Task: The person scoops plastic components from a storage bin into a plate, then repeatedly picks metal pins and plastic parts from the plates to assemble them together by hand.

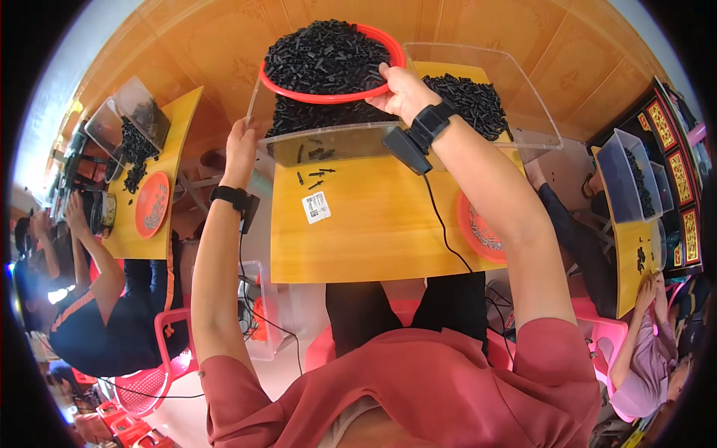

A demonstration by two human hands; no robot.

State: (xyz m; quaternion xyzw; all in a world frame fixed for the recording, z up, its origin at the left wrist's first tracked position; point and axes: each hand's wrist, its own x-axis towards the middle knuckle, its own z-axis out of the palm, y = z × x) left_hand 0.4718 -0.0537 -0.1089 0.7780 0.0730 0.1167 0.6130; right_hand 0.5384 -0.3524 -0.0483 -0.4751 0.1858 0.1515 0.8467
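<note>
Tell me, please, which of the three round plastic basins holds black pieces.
The basin in the right hand; the leftmost table's basin and the basin partly behind the right forearm hold silvery pieces instead.

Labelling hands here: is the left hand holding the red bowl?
No, the right hand grips the red bowl; the left hand is at the edge of the clear bin.

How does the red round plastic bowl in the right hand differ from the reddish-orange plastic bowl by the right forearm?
Contents: red round plastic bowl is heaped with small black pieces; reddish-orange plastic bowl shows small silvery pieces.
Support: the first is gripped by the right hand; the second sits on the yellow table.
Shared: reddish colour, rounded rims.
</note>
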